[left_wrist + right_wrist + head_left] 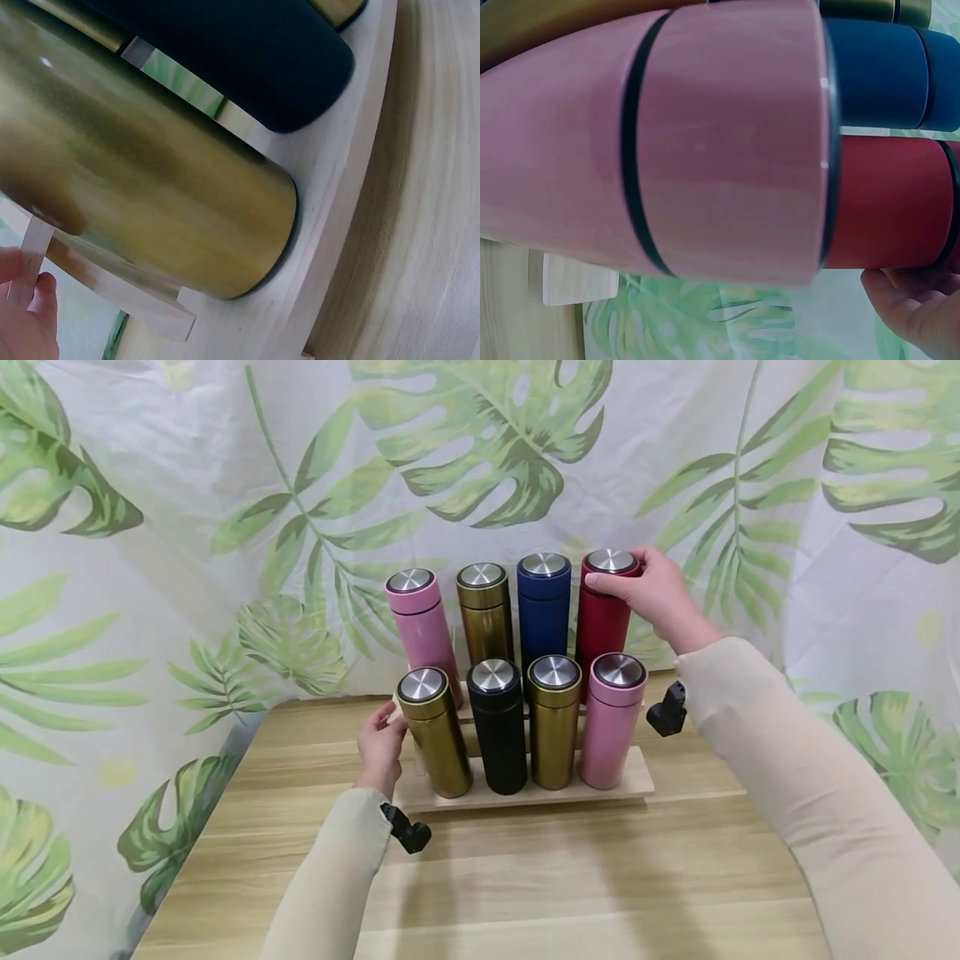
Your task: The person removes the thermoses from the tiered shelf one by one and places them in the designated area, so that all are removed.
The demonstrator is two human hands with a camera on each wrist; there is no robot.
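Observation:
My right hand grips the red thermos bottle around its top, thumb across the front of the lid. That bottle stands at the right end of the back row; in the right wrist view the pink bottle hides part of it. At the left end of the two-tier wooden rack, my left hand pinches a wooden slat between thumb and fingers. Close beside that hand stands a gold bottle in the front row, its base resting on the lower shelf.
Behind stand a pink bottle, a gold bottle and a blue bottle. The front row also holds a black bottle and another gold bottle. A leaf-print curtain hangs behind the wooden table.

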